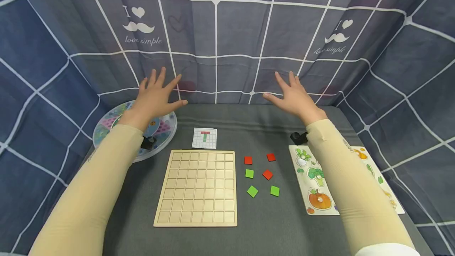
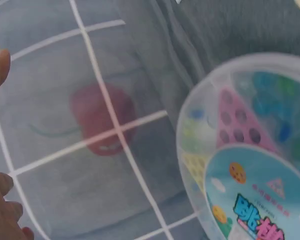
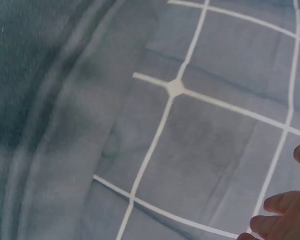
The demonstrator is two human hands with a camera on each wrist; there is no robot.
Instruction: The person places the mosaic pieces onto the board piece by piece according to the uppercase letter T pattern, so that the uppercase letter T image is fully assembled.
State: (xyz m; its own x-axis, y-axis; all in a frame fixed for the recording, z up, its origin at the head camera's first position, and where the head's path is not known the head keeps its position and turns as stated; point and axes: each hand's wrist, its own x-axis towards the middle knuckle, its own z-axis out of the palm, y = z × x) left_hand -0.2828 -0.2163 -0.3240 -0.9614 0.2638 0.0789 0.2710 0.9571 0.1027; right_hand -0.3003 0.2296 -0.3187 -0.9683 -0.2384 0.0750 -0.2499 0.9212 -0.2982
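Observation:
Fingers spread, my left hand (image 1: 153, 97) hovers above the round, clear-lidded game box (image 1: 167, 135) at the back left and holds nothing. My right hand (image 1: 294, 97) is raised near the back curtain, its fingers spread and nothing in them. Between the arms lies a square wooden grid board (image 1: 195, 188). Right of it are loose red square tiles (image 1: 248, 160) and green square tiles (image 1: 274, 191), several in all. Behind the board a small white pattern card (image 1: 209, 144) shows a T figure with a red top and green stem.
A vegetable-picture board (image 1: 302, 177) lies at the right, partly hidden under my right forearm. A blue-grey checked curtain (image 1: 234, 27) encloses the grey table (image 1: 270, 224) at the back and both sides.

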